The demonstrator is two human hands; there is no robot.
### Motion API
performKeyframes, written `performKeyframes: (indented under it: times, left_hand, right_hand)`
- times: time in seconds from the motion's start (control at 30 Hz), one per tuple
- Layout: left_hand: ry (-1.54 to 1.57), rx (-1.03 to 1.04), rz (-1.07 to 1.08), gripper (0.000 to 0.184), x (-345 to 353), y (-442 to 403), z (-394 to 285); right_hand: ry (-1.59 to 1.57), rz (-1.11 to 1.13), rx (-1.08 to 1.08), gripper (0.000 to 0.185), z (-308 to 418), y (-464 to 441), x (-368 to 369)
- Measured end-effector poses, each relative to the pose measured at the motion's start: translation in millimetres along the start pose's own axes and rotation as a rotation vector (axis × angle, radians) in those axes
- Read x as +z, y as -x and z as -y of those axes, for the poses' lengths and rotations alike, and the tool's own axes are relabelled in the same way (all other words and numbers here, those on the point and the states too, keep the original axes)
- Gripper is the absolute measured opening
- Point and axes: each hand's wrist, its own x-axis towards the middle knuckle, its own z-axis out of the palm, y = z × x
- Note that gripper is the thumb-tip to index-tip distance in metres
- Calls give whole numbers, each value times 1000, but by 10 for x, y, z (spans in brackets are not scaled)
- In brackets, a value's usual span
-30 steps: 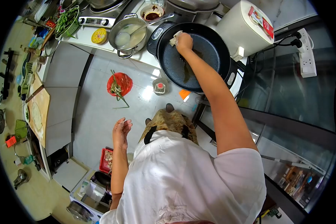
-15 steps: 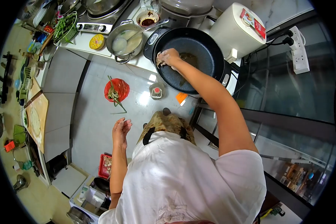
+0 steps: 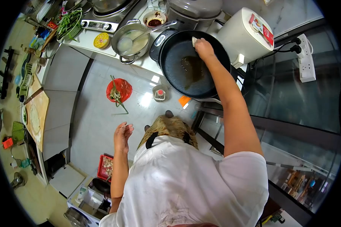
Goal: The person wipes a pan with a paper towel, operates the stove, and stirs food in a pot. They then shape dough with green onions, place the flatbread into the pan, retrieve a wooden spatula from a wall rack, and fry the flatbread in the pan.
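Note:
My right hand [image 3: 204, 48] is closed on a small crumpled whitish cloth or paper [image 3: 194, 41], at the far inner wall of a round black pan [image 3: 174, 64]. A brownish pool of oil [image 3: 193, 69] lies on the pan's floor, below my hand. My left hand [image 3: 123, 135] hangs over the floor beside my body, touching nothing, its fingers apart and slightly curled. Left of the black pan stands a steel pot [image 3: 121, 34] with a ladle [image 3: 155, 30] resting in pale liquid.
A white cooker [image 3: 236, 36] stands right of the pan. Behind the pot are a bowl of dark sauce [image 3: 154, 19] and a yellow round tin [image 3: 101, 40]. On the floor are a red bag [image 3: 127, 89] and a plastic bottle [image 3: 160, 94]. A power strip [image 3: 307, 62] is at the right.
My right hand has moved from the pan's left side over to its upper right wall with the cloth or paper. My left hand has hardly moved.

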Motion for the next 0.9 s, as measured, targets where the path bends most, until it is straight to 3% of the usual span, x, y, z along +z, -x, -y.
performKeyframes:
  times: [0.13, 0.27, 0.37, 0.4, 0.53, 0.63, 0.77, 0.9]
  left_hand:
    - [-15, 18, -5, 30, -53, -34, 45]
    - [4, 29, 5, 30, -80, -63, 60]
    - [25, 37, 39, 30, -90, -87, 55]
    - [30, 39, 54, 30, -100, -98, 52]
    - [13, 57, 65, 32, -146, -141, 34]
    - [-6, 64, 76, 32, -183, -183, -1]
    - [-18, 65, 114, 32, -198, -223, -27]
    - [-39, 75, 143, 33, -178, -188, -73]
  right_hand:
    - [245, 217, -36, 13, -147, 216, -232]
    - [257, 468, 2, 14, -215, 414, -379]
    - [152, 695, 167, 13, -291, 540, -552]
    - [32, 681, 105, 16, -318, 577, -742]
    - [-613, 401, 410, 12, -473, 788, -1124]
    - [-1476, 324, 725, 15, -374, 1091, -1558]
    - [-1841, 122, 948, 23, -195, 1595, -2018]
    - [-1936, 22, 900, 26, 1, 2228, -2229]
